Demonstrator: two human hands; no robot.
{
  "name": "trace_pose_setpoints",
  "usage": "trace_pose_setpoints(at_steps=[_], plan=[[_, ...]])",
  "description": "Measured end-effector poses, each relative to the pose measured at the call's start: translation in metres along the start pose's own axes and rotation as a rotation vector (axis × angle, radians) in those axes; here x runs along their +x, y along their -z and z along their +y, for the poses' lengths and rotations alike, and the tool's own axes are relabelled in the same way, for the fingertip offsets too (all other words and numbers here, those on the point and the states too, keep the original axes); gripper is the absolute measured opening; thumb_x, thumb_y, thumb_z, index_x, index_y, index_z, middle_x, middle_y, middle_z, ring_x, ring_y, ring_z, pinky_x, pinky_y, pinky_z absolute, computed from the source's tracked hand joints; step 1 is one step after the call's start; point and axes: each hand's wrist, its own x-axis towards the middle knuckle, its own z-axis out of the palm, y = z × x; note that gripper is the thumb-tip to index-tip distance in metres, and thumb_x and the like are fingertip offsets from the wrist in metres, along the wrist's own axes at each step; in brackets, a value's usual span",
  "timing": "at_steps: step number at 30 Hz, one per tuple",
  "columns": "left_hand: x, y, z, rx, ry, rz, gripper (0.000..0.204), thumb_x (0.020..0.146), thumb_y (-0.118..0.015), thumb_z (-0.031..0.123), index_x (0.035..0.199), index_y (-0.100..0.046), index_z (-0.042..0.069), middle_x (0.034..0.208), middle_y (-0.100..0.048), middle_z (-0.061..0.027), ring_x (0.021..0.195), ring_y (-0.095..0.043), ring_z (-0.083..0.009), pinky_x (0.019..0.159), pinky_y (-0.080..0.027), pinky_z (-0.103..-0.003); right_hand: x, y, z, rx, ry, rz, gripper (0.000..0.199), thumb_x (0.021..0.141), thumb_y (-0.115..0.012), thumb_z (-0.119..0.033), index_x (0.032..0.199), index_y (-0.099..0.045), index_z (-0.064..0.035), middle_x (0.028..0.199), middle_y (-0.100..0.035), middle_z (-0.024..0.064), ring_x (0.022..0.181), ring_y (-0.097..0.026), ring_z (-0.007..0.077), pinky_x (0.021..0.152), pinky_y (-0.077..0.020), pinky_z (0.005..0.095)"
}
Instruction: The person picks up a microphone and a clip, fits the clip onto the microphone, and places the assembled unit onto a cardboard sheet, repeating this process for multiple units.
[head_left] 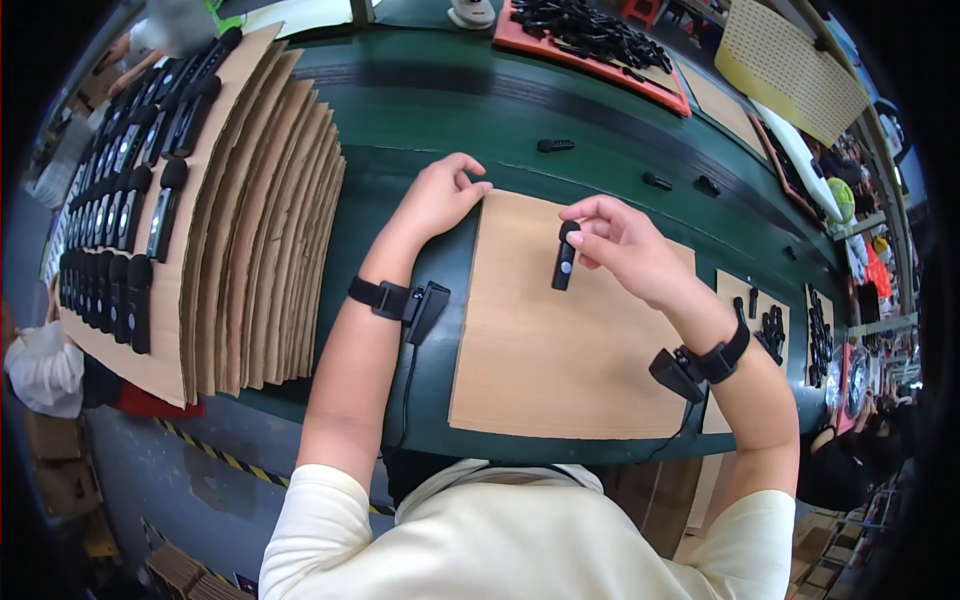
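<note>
Your R hand (625,245) pinches one blk mic (563,265) by its rounded head, betw. thumb and fingers. Mic pos.: over upper-mid area of flat cardboard sheet (570,360); contact w/ sheet: cannot tell. Your L hand (440,198) is empty, fingers loosely curled, thumb at sheet's upper L corner. To your L: cardboard stack (265,250) w/ mic rows (165,212) on top. Far side of green table (420,90): red tray (545,55) of blk parts.
</note>
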Motion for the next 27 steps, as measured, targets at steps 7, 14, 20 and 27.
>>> trace_pose_setpoints(at_steps=[7, 14, 20, 27], plan=[[0.004, -0.012, -0.012, -0.061, 0.057, -0.109, 0.026, 0.085, -0.07, 0.011, 0.106, -0.063, -0.001, 0.069, -0.062, -0.0014, 0.059, -0.055, -0.0074, 0.057, -0.046, -0.024, 0.058, -0.011, 0.017, -0.164, -0.042, 0.042, 0.025, 0.094, -0.061, -0.012, 0.115, -0.055, -0.0008, 0.079, -0.06, -0.0035, 0.071, -0.052, 0.0044, 0.066, -0.0451, 0.021], [0.007, -0.009, -0.017, -0.127, 0.072, -0.143, 0.023, 0.084, -0.07, 0.009, 0.103, -0.064, -0.002, 0.069, -0.063, -0.0013, 0.059, -0.055, -0.0065, 0.057, -0.046, -0.023, 0.101, -0.017, 0.028, -0.322, -0.01, 0.081, 0.024, 0.093, -0.062, -0.011, 0.113, -0.056, 0.0009, 0.076, -0.06, -0.0027, 0.068, -0.052, 0.0039, 0.063, -0.0445, 0.0213], [0.008, -0.008, -0.015, -0.116, 0.076, -0.142, 0.02, 0.084, -0.069, 0.008, 0.1, -0.065, -0.002, 0.07, -0.063, -0.0007, 0.061, -0.055, -0.0058, 0.058, -0.046, -0.023, 0.112, -0.018, 0.03, -0.446, 0.006, 0.146, 0.022, 0.091, -0.064, -0.014, 0.106, -0.063, 0.0019, 0.075, -0.062, 0.0003, 0.067, -0.053, 0.0063, 0.062, -0.0454, 0.0237], [0.008, -0.008, -0.016, -0.118, 0.07, -0.138, 0.019, 0.084, -0.069, 0.008, 0.1, -0.065, -0.002, 0.072, -0.063, -0.0002, 0.064, -0.054, -0.005, 0.061, -0.046, -0.022, 0.116, -0.02, 0.037, -0.41, -0.001, 0.162, 0.023, 0.09, -0.065, -0.016, 0.104, -0.066, 0.0019, 0.078, -0.066, 0.0074, 0.07, -0.058, 0.0133, 0.068, -0.048, 0.0281]])
